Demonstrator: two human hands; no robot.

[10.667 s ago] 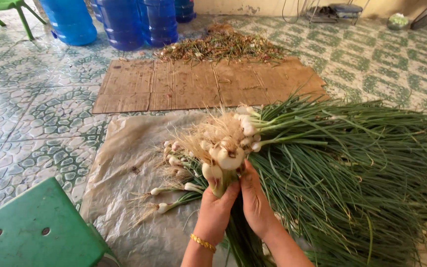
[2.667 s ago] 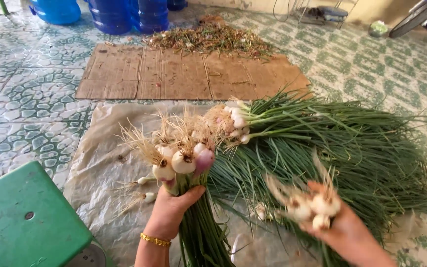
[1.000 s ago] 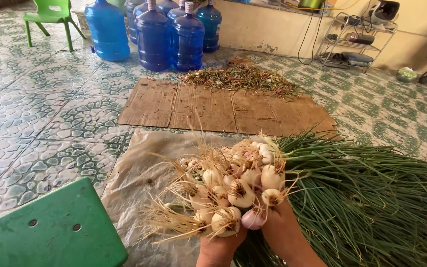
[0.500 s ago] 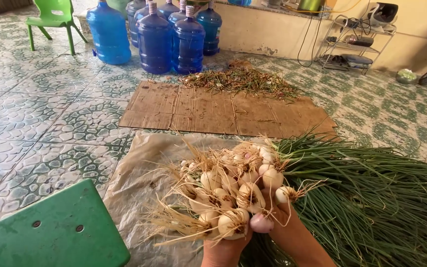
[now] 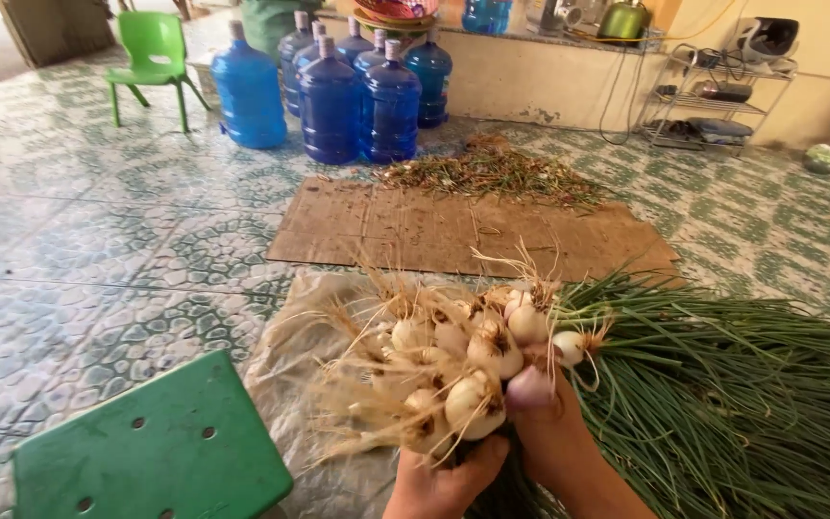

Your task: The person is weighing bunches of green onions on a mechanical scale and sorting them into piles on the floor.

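Down at your left sits a green plastic stool [image 5: 151, 452], flat-topped and pierced with small holes, on glossy patterned floor tiles [image 5: 98, 240]. Beside it a crinkled plastic sheet [image 5: 285, 384] lies under the work. Your left hand [image 5: 444, 481] curls tight around the stalks of a bunch of spring onions [image 5: 463, 360], its round white bulbs and dry, wiry roots turned up towards you; your right hand [image 5: 554, 432] clasps the same bunch from the other side. Right of that spreads the loose heap of long green onion leaves [image 5: 751, 394]. Compared with half a second ago, the bunch sits a little higher and nearer, both grips unchanged.
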